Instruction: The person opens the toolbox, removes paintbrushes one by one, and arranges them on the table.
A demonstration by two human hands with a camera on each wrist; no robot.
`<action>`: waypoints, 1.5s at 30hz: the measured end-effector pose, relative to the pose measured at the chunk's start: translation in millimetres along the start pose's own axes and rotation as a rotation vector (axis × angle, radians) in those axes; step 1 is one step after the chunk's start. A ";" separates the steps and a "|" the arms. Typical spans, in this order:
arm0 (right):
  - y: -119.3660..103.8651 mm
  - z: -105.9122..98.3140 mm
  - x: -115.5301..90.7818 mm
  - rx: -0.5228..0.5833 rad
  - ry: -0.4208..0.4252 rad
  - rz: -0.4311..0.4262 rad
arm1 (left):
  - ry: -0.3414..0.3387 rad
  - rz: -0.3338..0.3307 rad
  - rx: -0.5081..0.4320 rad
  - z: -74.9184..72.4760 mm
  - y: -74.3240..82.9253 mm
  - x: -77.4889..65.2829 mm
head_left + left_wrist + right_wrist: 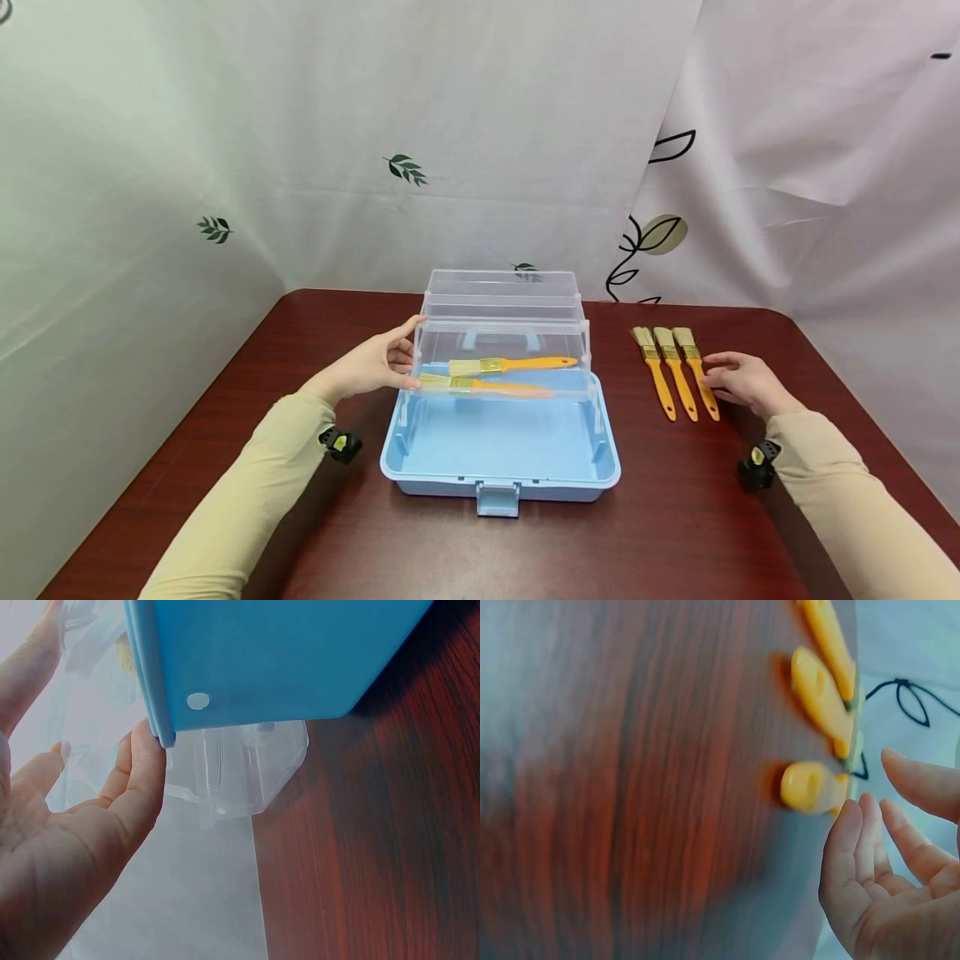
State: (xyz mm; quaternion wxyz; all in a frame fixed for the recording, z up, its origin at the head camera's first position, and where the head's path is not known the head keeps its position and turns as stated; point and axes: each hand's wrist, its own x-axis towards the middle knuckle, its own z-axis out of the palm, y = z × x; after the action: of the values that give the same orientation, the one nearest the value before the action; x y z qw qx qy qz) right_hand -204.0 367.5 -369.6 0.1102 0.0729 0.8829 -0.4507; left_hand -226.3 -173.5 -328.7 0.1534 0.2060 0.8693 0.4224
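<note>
At the centre of the head view, an open pale-blue box [498,437] sits on a dark red wood-grain table [675,517], its latch [497,500] at the bottom edge. Clear plastic tiers rise behind; across the nearest clear tray [562,382] two yellow-handled brushes [532,363] lie sideways, bristles to the left. The left hand [367,362], left of centre, grasps that tray's left end, thumb and index finger spread along it. Right of centre, three matching paintbrushes [681,388] lie side by side, bristles toward the top. The right hand [748,383] is beside the rightmost one, holding nothing. White cloth [525,125] with leaf prints fills the background.

Across the top of the left wrist view is the box's blue outer wall with a pale round stud [198,701]. The hand enters at left, fingers near the wall's corner; its hold is washed out by glare.

At lower right of the right wrist view, the hand's fingers are loosely bent, empty. Yellow handles show at upper right; whether fingertips touch the nearest, I cannot tell.
</note>
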 end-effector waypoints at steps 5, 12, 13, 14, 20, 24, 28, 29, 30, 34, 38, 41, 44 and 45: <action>-6.0 5.5 -3.4 -0.018 0.000 -0.021 | 0.001 -0.001 0.000 0.1 0.0 -0.6; -9.1 12.3 -5.6 -0.006 -0.033 -0.050 | 0.002 0.000 0.001 0.1 -0.7 -0.9; -9.2 13.5 -5.9 0.001 -0.039 -0.057 | 0.002 0.000 0.001 0.2 -0.7 -1.0; -9.3 14.9 -6.2 0.010 -0.047 -0.065 | 0.002 -0.001 0.002 0.2 -0.6 -1.1; -11.6 25.7 -9.7 0.066 -0.087 -0.079 | 0.002 0.005 0.000 0.4 -0.1 -0.9; -14.6 32.4 -12.1 0.087 -0.105 -0.090 | -0.001 0.007 -0.003 0.6 -0.4 -0.4; -18.4 38.1 -14.1 0.121 -0.133 -0.108 | 0.002 0.004 -0.002 0.6 -0.8 -0.2; -19.4 39.6 -14.4 0.132 -0.140 -0.111 | 0.002 0.004 -0.001 0.6 -0.9 -0.2; -20.3 40.9 -14.9 0.138 -0.148 -0.113 | 0.002 0.003 -0.001 0.6 -1.1 -0.2; -24.2 46.7 -16.2 0.143 -0.167 -0.110 | 0.000 0.004 -0.004 0.4 -1.6 -0.3; -29.8 52.6 -17.2 0.129 -0.173 -0.132 | 0.002 0.002 0.000 0.0 -1.3 -0.7; -35.9 56.7 -18.2 0.135 -0.176 -0.149 | 0.004 0.001 0.002 -0.1 -0.4 -1.0; -44.0 59.9 -19.2 0.159 -0.174 -0.174 | 0.005 0.002 0.005 0.0 0.4 -1.0; -47.3 60.8 -19.6 0.162 -0.170 -0.184 | 0.004 0.003 0.007 0.0 0.5 -1.0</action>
State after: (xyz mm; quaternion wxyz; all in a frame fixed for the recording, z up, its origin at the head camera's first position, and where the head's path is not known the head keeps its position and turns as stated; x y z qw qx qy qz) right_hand -188.0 290.0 -362.2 0.1363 -0.0382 0.8340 -0.5333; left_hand -225.3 -173.7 -328.2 0.1503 0.2068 0.8707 0.4201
